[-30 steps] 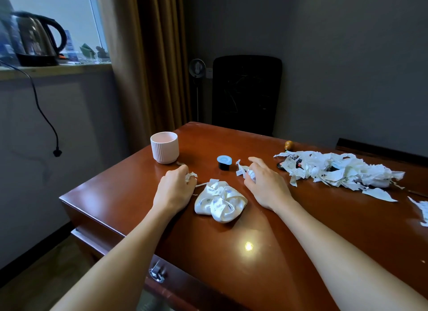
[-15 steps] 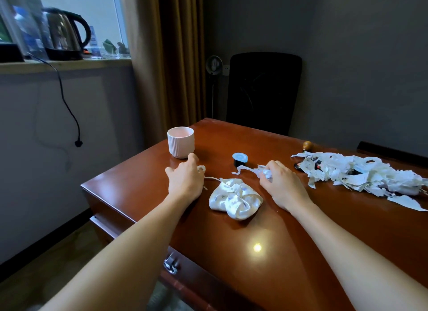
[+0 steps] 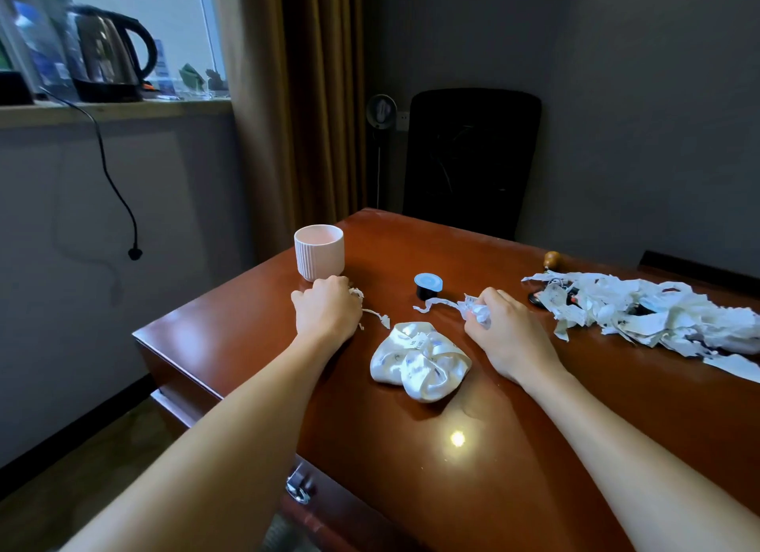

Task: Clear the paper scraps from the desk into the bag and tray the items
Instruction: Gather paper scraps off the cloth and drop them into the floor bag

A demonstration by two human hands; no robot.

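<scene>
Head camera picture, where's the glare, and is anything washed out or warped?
Head view: one small glare spot on the glossy desk, just below the white bag; the window behind the kettle is washed out; the curtain leans from wide-angle distortion; the paper scraps look sharp.

The cup (image 3: 319,253) is ribbed pink, the bag (image 3: 419,366) white, the desk (image 3: 534,448) red-brown

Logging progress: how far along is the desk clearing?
Nothing looks bagged yet: the white bag lies crumpled on the desk. The left hand and right hand each grip a few scraps. Remaining: the big scrap pile, the pink cup and blue-lidded pod; no tray shows.
</scene>
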